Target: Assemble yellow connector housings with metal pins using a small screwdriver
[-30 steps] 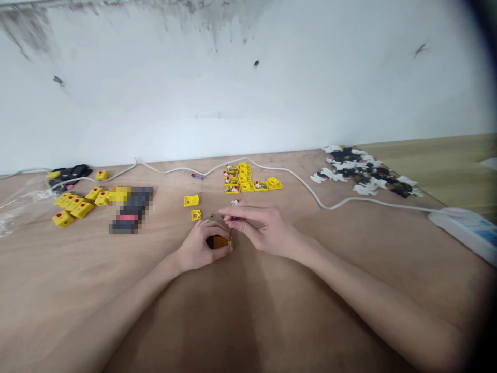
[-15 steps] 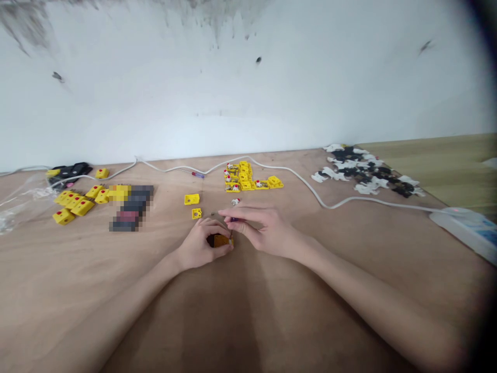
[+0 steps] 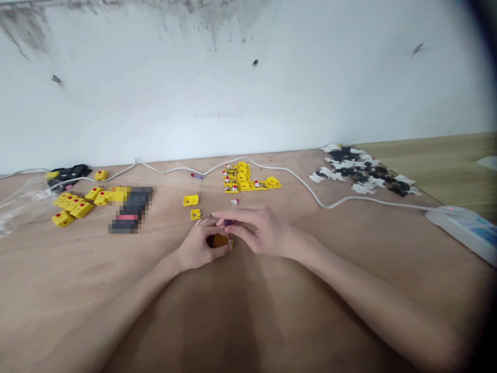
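My left hand (image 3: 199,245) is closed around a small yellow plastic housing (image 3: 220,240), pinning it to the table between thumb and fingers. Shadow makes its inside hard to read. Over its right end, my right hand (image 3: 259,228) pinches a screwdriver with a dark purple handle (image 3: 228,223). The thin shaft points down at the housing, its tip mostly hidden. Just beyond my hands lie a yellow shell (image 3: 191,200), a smaller yellow piece (image 3: 195,214) and a small white part with a red end (image 3: 234,202).
Yellow housings with white and red parts (image 3: 243,176) sit at the back middle. Finished-looking yellow boxes (image 3: 72,203) and a pixelated dark object (image 3: 132,210) are left. A second screwdriver (image 3: 196,176), a white cable (image 3: 295,173), black and white pieces (image 3: 361,168) and a power strip (image 3: 462,228) lie around.
My right fingers have shifted slightly on the screwdriver handle, which shows more plainly between them. My left hand keeps its hold on the housing. The whole view has moved a little.
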`<state>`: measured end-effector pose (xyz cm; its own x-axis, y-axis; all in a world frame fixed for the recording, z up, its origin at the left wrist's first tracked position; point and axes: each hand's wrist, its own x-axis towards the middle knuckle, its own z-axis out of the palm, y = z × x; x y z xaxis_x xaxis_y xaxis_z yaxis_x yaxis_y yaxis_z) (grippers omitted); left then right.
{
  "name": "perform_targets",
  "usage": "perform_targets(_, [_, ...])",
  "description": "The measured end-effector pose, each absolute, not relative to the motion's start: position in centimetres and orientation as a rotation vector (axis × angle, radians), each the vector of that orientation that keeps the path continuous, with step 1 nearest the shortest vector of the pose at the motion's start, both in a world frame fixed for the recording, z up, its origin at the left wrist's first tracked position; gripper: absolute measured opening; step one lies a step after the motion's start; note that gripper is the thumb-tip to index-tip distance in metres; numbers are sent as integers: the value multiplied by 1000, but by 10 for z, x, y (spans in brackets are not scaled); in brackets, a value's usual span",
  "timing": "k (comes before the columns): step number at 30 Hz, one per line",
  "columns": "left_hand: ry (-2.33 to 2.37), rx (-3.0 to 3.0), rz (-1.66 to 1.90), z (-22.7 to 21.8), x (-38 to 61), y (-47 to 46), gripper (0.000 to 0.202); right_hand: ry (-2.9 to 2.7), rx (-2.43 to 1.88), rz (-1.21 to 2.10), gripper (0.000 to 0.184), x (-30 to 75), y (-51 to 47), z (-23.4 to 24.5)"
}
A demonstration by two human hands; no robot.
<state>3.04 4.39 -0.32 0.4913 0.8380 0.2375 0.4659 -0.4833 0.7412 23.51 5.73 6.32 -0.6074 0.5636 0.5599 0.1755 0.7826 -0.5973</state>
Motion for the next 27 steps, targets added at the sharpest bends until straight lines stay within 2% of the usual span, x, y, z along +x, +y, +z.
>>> perform_targets(6, [1033,2150,752,0,30,45,15,-2100,-777,578,13,241,61,63])
perform_targets(11, [1031,2139,768,-1,31,45,14,-2153,-630,626,28,238,55,66])
perform_targets(17, [1043,2127,757,-1,30,45,15,-2110,-770,467,13,230,51,68])
perform_targets(20, [1057,2122,749,0,30,44,15,-2073,-891,544,8,229,49,68])
perform_targets(27, [1051,2133,753,0,31,43,16,-1884,-1055,831,16,227,53,64])
